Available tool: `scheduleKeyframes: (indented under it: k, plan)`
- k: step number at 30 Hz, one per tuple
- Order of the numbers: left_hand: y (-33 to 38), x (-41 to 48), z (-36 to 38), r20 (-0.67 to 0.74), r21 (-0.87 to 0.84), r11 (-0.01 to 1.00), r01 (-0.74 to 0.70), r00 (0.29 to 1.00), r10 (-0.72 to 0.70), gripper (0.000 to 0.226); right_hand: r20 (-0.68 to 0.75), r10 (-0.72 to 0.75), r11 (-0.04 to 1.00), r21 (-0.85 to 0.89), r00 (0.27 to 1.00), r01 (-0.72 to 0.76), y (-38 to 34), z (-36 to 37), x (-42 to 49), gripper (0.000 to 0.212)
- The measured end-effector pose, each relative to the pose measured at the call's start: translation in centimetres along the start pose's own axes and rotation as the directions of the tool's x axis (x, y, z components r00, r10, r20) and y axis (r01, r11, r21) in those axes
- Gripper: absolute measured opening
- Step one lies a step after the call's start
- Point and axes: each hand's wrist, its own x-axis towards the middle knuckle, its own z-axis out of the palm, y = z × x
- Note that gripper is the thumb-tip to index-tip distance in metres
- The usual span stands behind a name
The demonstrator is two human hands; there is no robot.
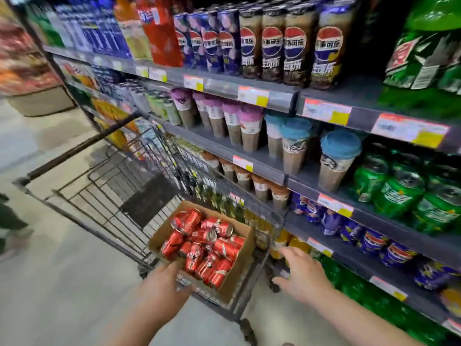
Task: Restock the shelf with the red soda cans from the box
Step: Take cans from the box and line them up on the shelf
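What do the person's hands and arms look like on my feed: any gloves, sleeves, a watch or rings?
Both the left hand and the right hand are bare: no gloves. Both forearms are uncovered right down to the frame's lower edge, so no sleeve shows. No watch, bracelet or ring is visible on either, though motion blur could hide something small on the fingers.

Motion blur is smearing the whole view, worst at the left edge, where colours are streaking. Wide-angle distortion is bending the shelf (pixel 262 168) rails. Bright light is washing out the pale floor (pixel 50 283), while upper recesses are sinking into darkness.
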Motion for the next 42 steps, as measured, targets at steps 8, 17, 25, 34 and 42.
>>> scheduleKeyframes:
  k: [8, 17, 25, 34, 42]
  plan:
    - [-1.0, 8.3, -0.1, 0.163, 0.024, 0.998, -0.051, 0.986, 0.046, 0.055, 0.086, 0.040, 0.997, 0.063, 0.995, -0.046, -2.3, 1.1, 6.1, 0.070]
    - [-3.8, 21.5, 3.3, 0.422, 0.113, 0.942, -0.315, 0.874, 0.241, 0.060, 0.146, 0.303, 0.920, 0.214, 0.942, -0.329, -6.3, 6.3, 11.1, 0.067]
    - [-9.4, 34.2, 5.9, 0.543, 0.195, 0.879, -0.435, 0.795, 0.272, 0.059, 0.225, 0.405, 0.822, 0.336, 0.886, -0.461, -13.6, 12.5, 18.5, 0.065]
    - [-9.0, 40.6, 15.3, 0.598, 0.253, 0.756, -0.603, 0.712, 0.367, 0.100, 0.267, 0.524, 0.686, 0.432, 0.809, -0.586, -12.4, 19.9, 23.9, 0.065]
    - [-9.6, 41.9, 20.5, 0.572, 0.300, 0.729, -0.616, 0.727, 0.379, 0.101, 0.371, 0.684, 0.354, 0.584, 0.628, -0.731, -9.9, 25.5, 29.1, 0.042]
